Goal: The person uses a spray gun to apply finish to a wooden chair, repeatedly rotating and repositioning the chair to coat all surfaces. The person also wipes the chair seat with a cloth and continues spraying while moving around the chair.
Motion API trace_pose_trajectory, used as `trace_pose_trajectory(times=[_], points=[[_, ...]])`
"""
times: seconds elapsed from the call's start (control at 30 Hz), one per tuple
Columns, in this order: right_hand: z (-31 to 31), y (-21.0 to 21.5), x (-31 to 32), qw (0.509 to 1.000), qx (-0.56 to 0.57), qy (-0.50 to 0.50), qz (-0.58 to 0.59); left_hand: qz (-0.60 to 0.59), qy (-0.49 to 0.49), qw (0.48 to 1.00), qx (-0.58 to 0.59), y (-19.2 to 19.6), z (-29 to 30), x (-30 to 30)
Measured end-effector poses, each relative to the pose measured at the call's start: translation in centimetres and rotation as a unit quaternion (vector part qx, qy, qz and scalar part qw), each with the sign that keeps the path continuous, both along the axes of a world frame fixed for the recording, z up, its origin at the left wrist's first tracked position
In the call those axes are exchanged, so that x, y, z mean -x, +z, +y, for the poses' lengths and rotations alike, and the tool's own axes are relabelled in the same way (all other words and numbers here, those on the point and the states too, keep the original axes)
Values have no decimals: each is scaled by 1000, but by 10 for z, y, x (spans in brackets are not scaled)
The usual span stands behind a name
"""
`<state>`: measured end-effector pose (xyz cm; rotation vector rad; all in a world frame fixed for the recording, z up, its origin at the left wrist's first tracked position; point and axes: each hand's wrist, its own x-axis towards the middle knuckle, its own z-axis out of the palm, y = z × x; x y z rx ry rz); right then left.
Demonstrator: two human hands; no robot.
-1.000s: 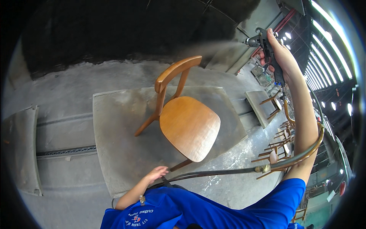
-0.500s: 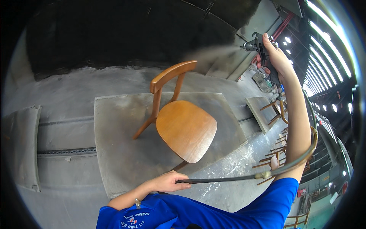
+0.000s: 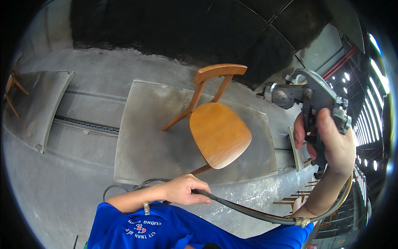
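My right hand [image 3: 333, 141] is wrapped round the grip of a dark metal spray gun [image 3: 317, 93], raised at the right with its nozzle toward the left. No spray mist shows at the nozzle. Lower down, my left hand [image 3: 186, 190] is closed round a dark hose [image 3: 244, 211], which curves right and up past my right forearm toward the gun. Beyond my hands stands a brown wooden chair [image 3: 219, 135] with a rounded seat and a curved backrest. It rests on a grey, stained square board [image 3: 153, 145].
A chain track [image 3: 87, 125] runs along the floor to the board. Another board [image 3: 35, 103] lies at the left, with wooden legs [image 3: 15, 93] on it. Behind the chair is a black-coated wall [image 3: 166, 33]. More wooden chair parts [image 3: 290, 201] stand at the right.
The spray mist has stopped. My right hand has drawn the gun closer and lower. The view has shifted, so the chair and board appear further right; my left hand still holds the hose.
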<state>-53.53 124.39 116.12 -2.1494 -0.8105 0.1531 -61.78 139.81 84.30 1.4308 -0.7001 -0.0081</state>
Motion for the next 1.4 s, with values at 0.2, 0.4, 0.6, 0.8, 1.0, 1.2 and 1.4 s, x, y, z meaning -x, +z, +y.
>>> trace_pose_trajectory(times=[0.2,0.4,0.6,0.8,1.0,1.2,1.4], points=[[56,5,26,994,98,-21,-30,-26,-4,999,-26,20,55,26],[159,-7,46,984,107,-31,-136,-16,-43,999,-12,8,161,39],[288,-23,51,957,264,-113,-24,-13,-123,990,67,-8,294,41],[367,-19,46,879,390,-205,-184,47,-190,972,129,-7,371,55],[409,11,58,869,378,-281,-155,46,-205,969,132,-14,407,59],[416,0,21,879,377,-273,-107,64,-217,966,128,-18,430,62],[400,-20,-44,855,347,-318,-218,93,-138,976,144,-35,446,58]])
